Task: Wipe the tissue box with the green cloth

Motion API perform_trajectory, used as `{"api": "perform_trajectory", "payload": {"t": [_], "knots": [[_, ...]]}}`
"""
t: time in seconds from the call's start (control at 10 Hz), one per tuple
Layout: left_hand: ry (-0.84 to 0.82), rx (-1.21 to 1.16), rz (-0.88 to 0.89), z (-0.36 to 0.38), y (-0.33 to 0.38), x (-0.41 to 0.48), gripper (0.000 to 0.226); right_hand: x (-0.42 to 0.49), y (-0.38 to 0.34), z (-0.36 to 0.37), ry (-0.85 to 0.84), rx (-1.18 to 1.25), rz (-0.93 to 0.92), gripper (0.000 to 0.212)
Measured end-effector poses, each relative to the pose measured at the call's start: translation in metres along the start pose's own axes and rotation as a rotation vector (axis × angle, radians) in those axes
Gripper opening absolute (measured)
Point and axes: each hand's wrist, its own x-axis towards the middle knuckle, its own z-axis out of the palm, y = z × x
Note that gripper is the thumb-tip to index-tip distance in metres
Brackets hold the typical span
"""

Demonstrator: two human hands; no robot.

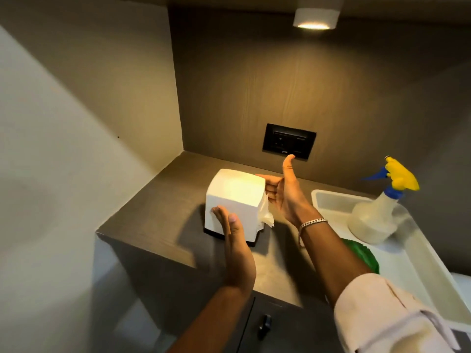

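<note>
White and roughly cube-shaped, the tissue box (pixel 235 200) stands upright on a dark base on the grey-brown counter (pixel 158 200), directly ahead of the person and flanked by both hands, a tissue (pixel 265 215) spilling from its right face. The left hand (pixel 235 248) is open and flat, fingers together, fingertips touching the box's near face low down. The right hand (pixel 283 192) is also open, thumb raised, its fingers at the box's right side by the upper far corner; neither hand grips anything. The green cloth (pixel 362 256) lies to the right in a white tray (pixel 433 263), mostly hidden behind the right forearm and just beside a spray bottle (pixel 377 215) with a yellow and blue head. The box sits within reach of both hands, while the cloth is clearly on the right arm's side, below and behind that hand. Judging from this, wiping has not begun; the right hand would need to draw back and down to the tray for the cloth while the left steadies the box. A black socket plate (pixel 289 141) is set in the wall behind.
</note>
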Motion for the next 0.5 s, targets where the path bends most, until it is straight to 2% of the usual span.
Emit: {"api": "perform_trajectory", "payload": {"t": [0.1, 0.2, 0.3, 0.4, 0.5], "knots": [[-0.047, 0.011, 0.013, -0.017, -0.012, 0.011, 0.081, -0.02, 0.007, -0.004, 0.086, 0.018, -0.054, 0.096], [-0.195, 0.012, 0.015, -0.038, -0.022, 0.031, 0.057, -0.05, 0.023, -0.001, 0.097, 0.126, -0.037, 0.102], [-0.275, 0.076, -0.044, -0.055, -0.013, 0.053, 0.058, -0.091, 0.048, 0.017, 0.03, 0.306, -0.083, 0.097], [-0.403, 0.14, -0.074, -0.062, 0.003, 0.071, 0.054, -0.114, 0.058, 0.046, 0.025, 0.301, -0.148, 0.095], [-0.46, 0.171, -0.08, -0.063, 0.018, 0.072, 0.051, -0.126, 0.053, 0.069, 0.109, 0.299, -0.206, 0.089]]}}
